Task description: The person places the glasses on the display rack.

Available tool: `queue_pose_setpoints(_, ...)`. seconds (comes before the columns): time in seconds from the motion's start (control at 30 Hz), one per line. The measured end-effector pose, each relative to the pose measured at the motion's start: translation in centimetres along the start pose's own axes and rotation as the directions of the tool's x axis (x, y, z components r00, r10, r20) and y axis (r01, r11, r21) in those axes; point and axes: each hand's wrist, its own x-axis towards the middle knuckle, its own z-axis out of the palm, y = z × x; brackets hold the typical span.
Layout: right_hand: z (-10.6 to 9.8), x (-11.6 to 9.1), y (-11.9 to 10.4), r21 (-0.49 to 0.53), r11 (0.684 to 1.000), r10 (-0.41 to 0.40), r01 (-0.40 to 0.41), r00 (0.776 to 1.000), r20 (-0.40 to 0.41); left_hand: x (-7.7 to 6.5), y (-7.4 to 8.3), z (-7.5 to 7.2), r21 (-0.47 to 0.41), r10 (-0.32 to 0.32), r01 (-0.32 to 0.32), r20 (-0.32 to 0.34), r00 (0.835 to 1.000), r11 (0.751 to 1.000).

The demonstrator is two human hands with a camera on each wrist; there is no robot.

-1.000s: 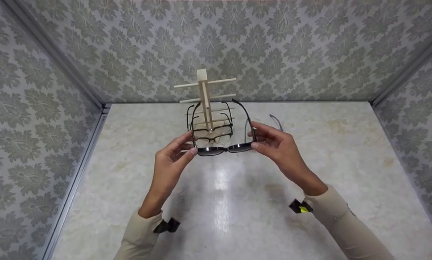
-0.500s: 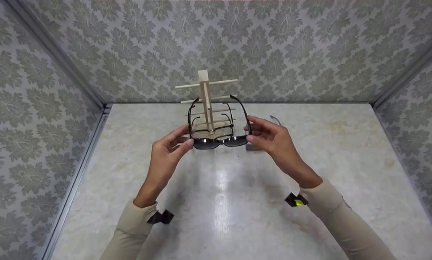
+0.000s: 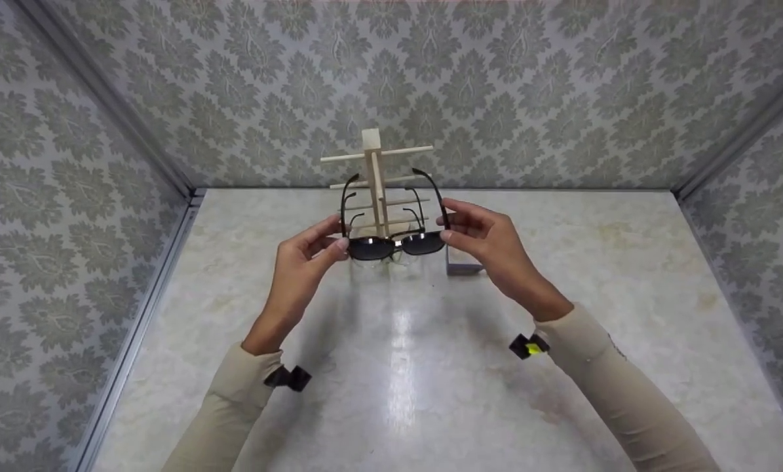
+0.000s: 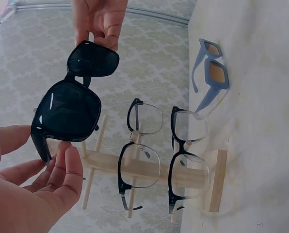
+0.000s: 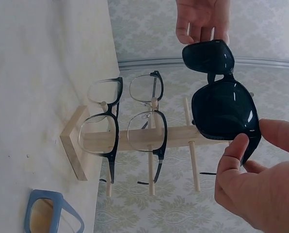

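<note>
Black sunglasses (image 3: 422, 244) with dark lenses are held up between my two hands, temples pointing back toward a wooden glasses stand (image 3: 372, 160). My left hand (image 3: 306, 262) pinches them at the left hinge, and my right hand (image 3: 489, 246) pinches the right one. In the left wrist view, two pairs of eyeglasses with dark upper rims hang on the stand's lower pegs: one pair (image 4: 120, 170) above, the other (image 4: 171, 177) closer to the base. From the head view, the sunglasses overlap these eyeglasses and stay on the near side of the post.
Blue sunglasses (image 4: 216, 75) with amber lenses rest on the pale marbled table (image 3: 398, 393), right of the stand and partly behind my right hand in the head view. Patterned walls (image 3: 391, 78) enclose the table at the back and sides.
Both hands have moved the sunglasses forward and slightly left, closer to the stand. The lenses have tilted to face me more, and more of the blue sunglasses' front shows.
</note>
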Motion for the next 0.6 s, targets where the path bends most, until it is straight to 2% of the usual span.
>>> queue_pose_setpoints(0.23,-0.1,1.1,-0.2,-0.015,1.000,0.008,-0.008,1.000,0.016,0.9,0.1,-0.3,0.028,-0.002,0.002,0.005,1.000,1.000)
queue_pose_setpoints(0.6,0.2,3.0,-0.4,0.025,0.999,0.031,-0.031,0.999,0.012,2.7,0.0,-0.7,0.014,-0.009,0.009,-0.003,1.000,1.000)
